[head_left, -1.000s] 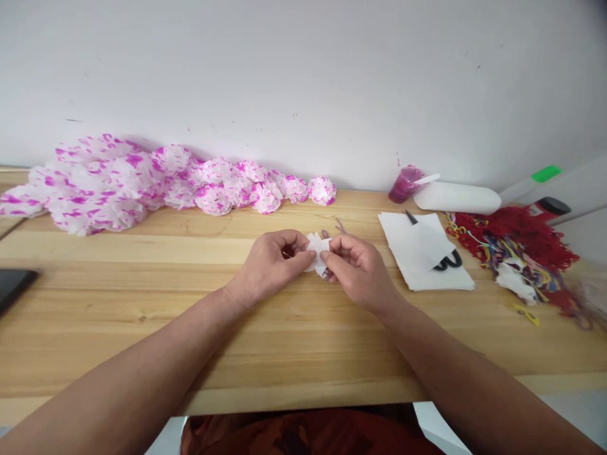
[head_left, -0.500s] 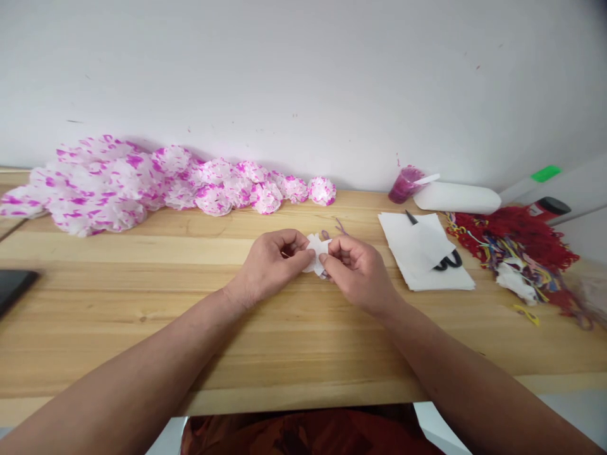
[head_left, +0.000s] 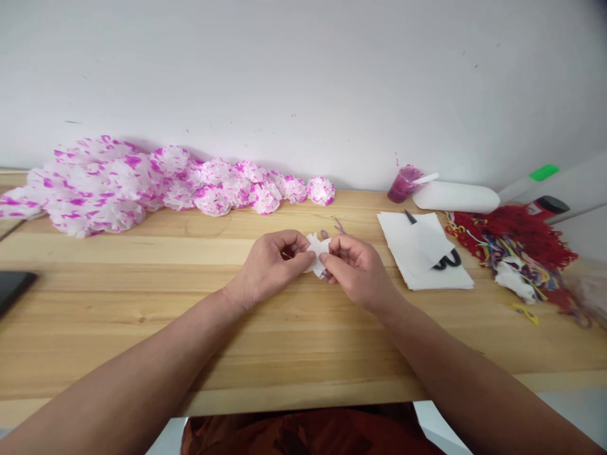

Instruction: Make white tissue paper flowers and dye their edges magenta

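Between my two hands, above the middle of the wooden table (head_left: 142,354), is a small piece of white tissue paper (head_left: 317,254) with cut, petal-like edges. My left hand (head_left: 272,262) pinches its left side between thumb and fingers. On the other side my right hand (head_left: 355,268) pinches it with the thumb in front, the other fingers curled. A purple piece of yarn (head_left: 338,225) shows just behind the paper, and a bit of it appears below by the right fingers. What lies under the fingertips is hidden.
Pink-dabbed white paper pompoms (head_left: 104,183) line the wall at left. To the right are white paper sheets (head_left: 408,253) with black-handled scissors (head_left: 448,260), a cup of purple liquid (head_left: 404,184), a white roll (head_left: 455,197) and a red yarn heap (head_left: 516,237). A dark flat object (head_left: 14,291) lies far left.
Almost nothing differs. Both hands keep their pinch on the tissue paper, which has shifted very slightly, and a bit more purple yarn shows beneath it. The view has moved slightly.
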`<state>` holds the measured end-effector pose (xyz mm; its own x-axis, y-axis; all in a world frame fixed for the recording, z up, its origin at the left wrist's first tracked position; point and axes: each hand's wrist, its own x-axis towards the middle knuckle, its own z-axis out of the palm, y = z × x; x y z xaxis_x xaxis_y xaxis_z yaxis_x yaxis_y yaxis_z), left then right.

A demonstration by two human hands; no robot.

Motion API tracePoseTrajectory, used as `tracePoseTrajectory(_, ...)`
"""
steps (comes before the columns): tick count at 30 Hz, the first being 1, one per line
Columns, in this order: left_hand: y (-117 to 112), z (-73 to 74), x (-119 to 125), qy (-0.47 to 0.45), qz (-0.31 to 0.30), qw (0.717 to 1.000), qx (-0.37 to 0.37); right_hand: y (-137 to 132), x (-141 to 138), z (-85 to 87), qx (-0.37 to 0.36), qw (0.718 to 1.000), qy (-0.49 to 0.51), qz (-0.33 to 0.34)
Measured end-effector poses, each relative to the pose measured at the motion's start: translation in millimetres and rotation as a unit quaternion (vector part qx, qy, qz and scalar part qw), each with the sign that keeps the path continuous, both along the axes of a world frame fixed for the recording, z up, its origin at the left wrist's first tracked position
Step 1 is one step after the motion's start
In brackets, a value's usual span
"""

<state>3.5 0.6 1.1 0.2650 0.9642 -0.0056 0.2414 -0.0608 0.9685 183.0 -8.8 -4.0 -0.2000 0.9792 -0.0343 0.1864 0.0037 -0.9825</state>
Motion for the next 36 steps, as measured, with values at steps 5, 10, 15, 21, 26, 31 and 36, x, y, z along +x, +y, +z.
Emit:
tracePoseTrajectory(5, -0.8, -0.4, 0.0, -0.007, -0.011, 1.000, 0.003, 1.5, -2.6, 4.2, -0.027, 0.999, 0.034, -0.018)
tracePoseTrajectory(10, -1.3, 2.5, 0.5, 0.015, 0.007, 1.000, -0.001, 1.2, -2.0, 2.3, -0.014, 0.999, 0.022, -0.021)
tracePoseTrajectory(15, -1.4, 2.4, 0.2, 0.050, 0.025, 0.998, 0.013, -2.4, -1.3, -3.3, 0.040, 0.999, -0.024, -0.007)
tracePoseTrajectory(21, 0.1, 0.6, -0.3, 0.030, 0.014, 0.999, 0.008, -2.4, -1.5, -1.0, 0.031, 0.999, -0.023, -0.009)
tracePoseTrajectory(26, -0.9, 1.7, 0.7, 0.022, 0.007, 1.000, 0.007, 0.3, -1.2, -1.5, 0.014, 1.000, -0.012, -0.018)
tracePoseTrajectory(31, -0.2, -0.2, 0.7, 0.004, 0.010, 1.000, -0.001, 0.7, -0.8, -2.2, 0.002, 1.000, -0.009, -0.029)
tracePoseTrajectory(36, 0.1, 0.1, 0.5, 0.005, 0.007, 1.000, 0.002, -0.1, -1.1, -1.7, 0.000, 1.000, -0.012, -0.019)
